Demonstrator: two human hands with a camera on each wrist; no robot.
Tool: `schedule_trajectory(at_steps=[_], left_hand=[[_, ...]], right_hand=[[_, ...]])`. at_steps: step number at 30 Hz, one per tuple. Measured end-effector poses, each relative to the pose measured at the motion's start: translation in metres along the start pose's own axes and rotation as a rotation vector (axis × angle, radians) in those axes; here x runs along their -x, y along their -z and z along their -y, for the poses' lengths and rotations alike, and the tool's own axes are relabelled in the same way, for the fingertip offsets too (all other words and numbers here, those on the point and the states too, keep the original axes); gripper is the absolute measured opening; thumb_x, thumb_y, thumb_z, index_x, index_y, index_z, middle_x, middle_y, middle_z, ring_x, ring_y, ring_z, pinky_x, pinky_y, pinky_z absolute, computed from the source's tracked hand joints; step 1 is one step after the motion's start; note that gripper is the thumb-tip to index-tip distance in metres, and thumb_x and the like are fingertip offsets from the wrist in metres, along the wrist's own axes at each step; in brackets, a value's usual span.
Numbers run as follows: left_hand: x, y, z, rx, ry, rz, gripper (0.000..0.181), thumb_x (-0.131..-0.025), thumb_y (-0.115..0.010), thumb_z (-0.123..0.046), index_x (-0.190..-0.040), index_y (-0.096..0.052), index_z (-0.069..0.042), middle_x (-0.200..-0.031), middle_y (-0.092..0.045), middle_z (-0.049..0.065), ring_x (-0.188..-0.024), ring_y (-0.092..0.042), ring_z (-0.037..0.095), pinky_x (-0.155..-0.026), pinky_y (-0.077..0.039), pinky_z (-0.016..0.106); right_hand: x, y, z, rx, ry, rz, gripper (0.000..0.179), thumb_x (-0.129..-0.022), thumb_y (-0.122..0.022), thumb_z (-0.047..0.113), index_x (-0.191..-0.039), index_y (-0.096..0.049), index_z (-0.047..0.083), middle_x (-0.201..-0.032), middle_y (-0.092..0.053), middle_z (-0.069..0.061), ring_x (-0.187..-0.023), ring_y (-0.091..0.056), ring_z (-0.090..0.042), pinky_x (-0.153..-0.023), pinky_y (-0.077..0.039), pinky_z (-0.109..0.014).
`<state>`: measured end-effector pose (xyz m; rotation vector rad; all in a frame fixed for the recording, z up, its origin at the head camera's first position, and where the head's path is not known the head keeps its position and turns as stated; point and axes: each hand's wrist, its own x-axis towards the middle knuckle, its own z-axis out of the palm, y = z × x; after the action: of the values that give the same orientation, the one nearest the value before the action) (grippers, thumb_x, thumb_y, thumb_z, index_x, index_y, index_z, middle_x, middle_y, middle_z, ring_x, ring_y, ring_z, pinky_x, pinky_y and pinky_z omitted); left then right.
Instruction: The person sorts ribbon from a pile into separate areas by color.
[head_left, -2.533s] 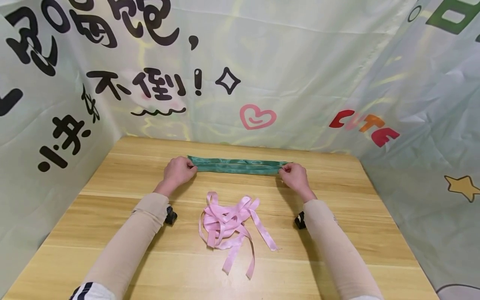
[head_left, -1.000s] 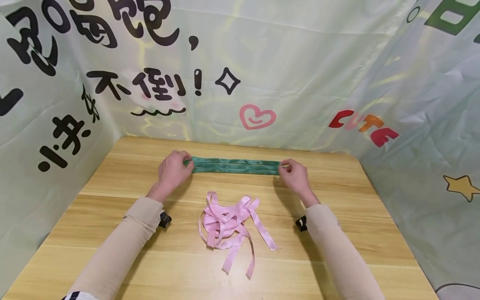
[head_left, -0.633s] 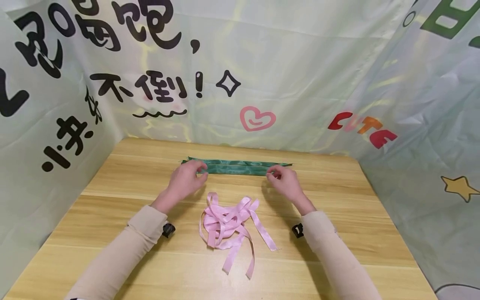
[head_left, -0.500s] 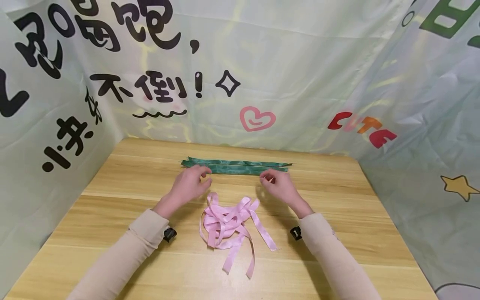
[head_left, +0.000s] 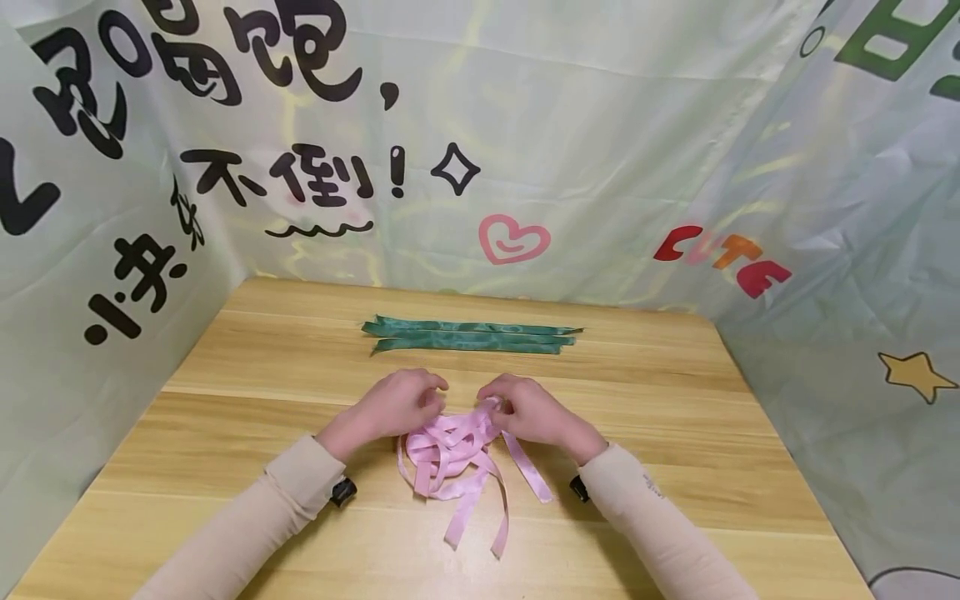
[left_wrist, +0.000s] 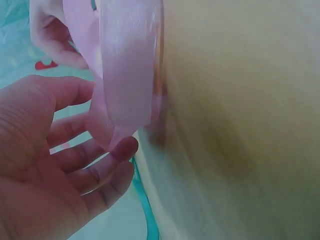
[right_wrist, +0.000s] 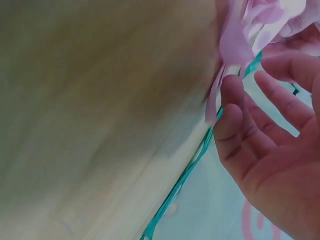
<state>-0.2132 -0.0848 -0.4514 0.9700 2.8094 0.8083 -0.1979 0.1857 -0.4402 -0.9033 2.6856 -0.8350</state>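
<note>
A loose heap of pink satin ribbon (head_left: 453, 454) lies mid-table, its cut ends trailing toward the near edge. My left hand (head_left: 397, 403) is at its far left side, fingers loosely bent. In the left wrist view those fingertips come right up to a hanging pink loop (left_wrist: 127, 65), without a pinch. At the heap's far right my right hand (head_left: 534, 410) overlaps the ribbon. The right wrist view shows its thumb and fingers (right_wrist: 232, 122) spread apart beside the pink strands. Beyond both hands, dark green ribbon strips (head_left: 472, 340) lie side by side.
The wooden table (head_left: 300, 533) is enclosed at the back and sides by a pale printed cloth (head_left: 630, 150). Small black cameras (head_left: 343, 492) sit at the sleeve cuffs. The green strips run left to right near the table's far edge.
Both hands have let go of the green ribbon strips' ends and moved inward and nearer, to the pink heap. The green strips now lie flat with their ends uncovered.
</note>
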Motion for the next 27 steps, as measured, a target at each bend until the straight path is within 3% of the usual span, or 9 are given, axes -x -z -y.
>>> schedule_trajectory(at_steps=[4, 12, 18, 23, 27], left_hand=[[0.002, -0.005, -0.004, 0.015, -0.024, 0.031, 0.030, -0.098, -0.069, -0.019, -0.124, -0.075, -0.006, -0.082, -0.067, -0.004, -0.068, -0.053, 0.007, -0.068, -0.048, 0.027], [0.009, -0.009, -0.011, 0.029, -0.078, 0.037, 0.024, -0.100, -0.069, -0.018, -0.120, -0.075, -0.007, -0.086, -0.075, -0.003, -0.068, -0.057, 0.002, -0.070, -0.053, 0.026], [0.013, -0.013, -0.016, 0.043, -0.118, 0.037, 0.022, -0.100, -0.069, -0.017, -0.118, -0.076, -0.007, -0.077, -0.069, -0.007, -0.061, -0.051, -0.001, -0.065, -0.049, 0.022], [0.015, -0.015, -0.022, 0.053, -0.129, 0.057, 0.021, -0.102, -0.068, -0.023, -0.116, -0.077, -0.010, -0.071, -0.066, -0.009, -0.055, -0.048, -0.002, -0.059, -0.046, 0.021], [0.016, -0.014, -0.027, 0.070, -0.158, 0.049, 0.022, -0.106, -0.063, -0.028, -0.111, -0.080, -0.015, -0.074, -0.069, -0.010, -0.055, -0.049, -0.003, -0.062, -0.048, 0.021]], right_hand=[[0.002, -0.004, 0.006, 0.053, 0.020, 0.030, 0.033, -0.097, -0.070, 0.007, -0.130, -0.070, 0.007, -0.118, -0.070, -0.008, -0.084, -0.061, -0.010, -0.078, -0.053, -0.028], [0.007, -0.010, 0.014, 0.190, 0.004, 0.059, 0.031, -0.096, -0.077, 0.014, -0.126, -0.072, 0.012, -0.100, -0.068, -0.001, -0.085, -0.060, -0.014, -0.080, -0.053, -0.034], [0.010, -0.014, 0.018, 0.173, -0.017, 0.097, 0.027, -0.097, -0.076, 0.015, -0.123, -0.074, 0.012, -0.098, -0.073, 0.002, -0.084, -0.060, -0.010, -0.081, -0.054, -0.032], [0.012, -0.015, 0.024, 0.134, 0.045, 0.087, 0.017, -0.099, -0.071, 0.013, -0.114, -0.076, 0.010, -0.093, -0.075, 0.003, -0.074, -0.057, -0.005, -0.074, -0.051, -0.025], [0.012, -0.015, 0.028, 0.121, 0.093, 0.062, 0.010, -0.100, -0.066, 0.011, -0.103, -0.076, 0.011, -0.082, -0.070, 0.005, -0.065, -0.051, -0.001, -0.066, -0.047, -0.020]])
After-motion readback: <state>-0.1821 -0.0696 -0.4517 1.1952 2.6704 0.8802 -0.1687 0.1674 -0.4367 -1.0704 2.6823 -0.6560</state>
